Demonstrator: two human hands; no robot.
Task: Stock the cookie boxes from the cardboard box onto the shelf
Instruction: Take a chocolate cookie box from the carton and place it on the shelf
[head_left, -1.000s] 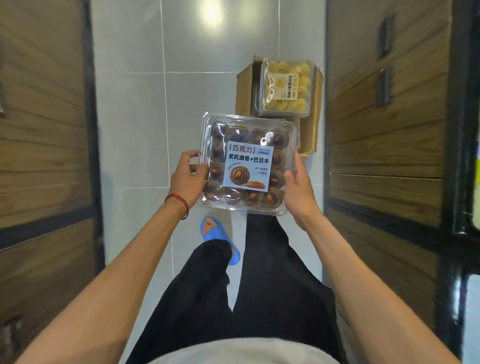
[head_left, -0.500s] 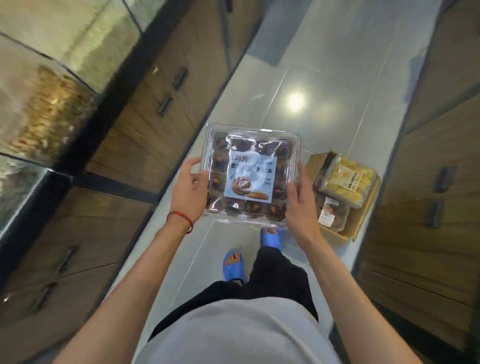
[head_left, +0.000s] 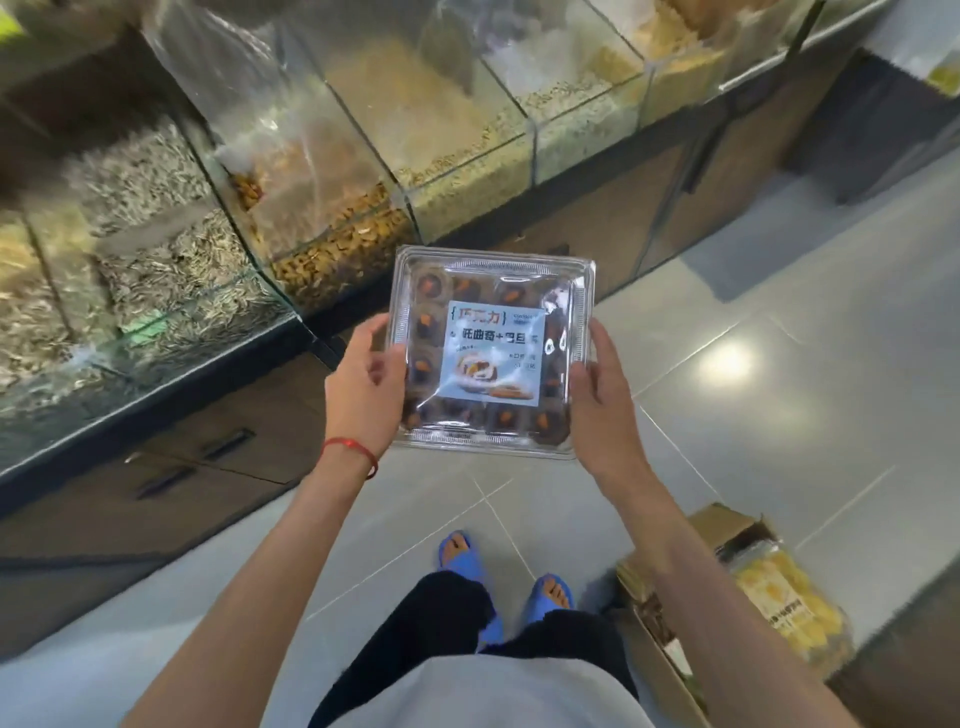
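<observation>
Both arms reach forward at centre frame. The left hand (head_left: 363, 384) clamps the left edge of the clear square plastic cookie box (head_left: 491, 353), thumb on the lid, fingers apparently beneath. The right hand (head_left: 602, 410) grips the right edge likewise. The box is held level over the grey tiled floor (head_left: 779, 415), in front of the glass bulk bins (head_left: 332, 197) at upper left. Dark cookies ring its pale blue label. The brown cardboard box (head_left: 660, 670) sits at lower right.

Two hands, left hand (head_left: 363, 387) and right hand (head_left: 602, 410); one chocolate cookie box (head_left: 491, 353); at four o'clock one cardboard box (head_left: 719, 525), one yellow cookie box (head_left: 784, 608); two blue slippers (head_left: 460, 558).
</observation>
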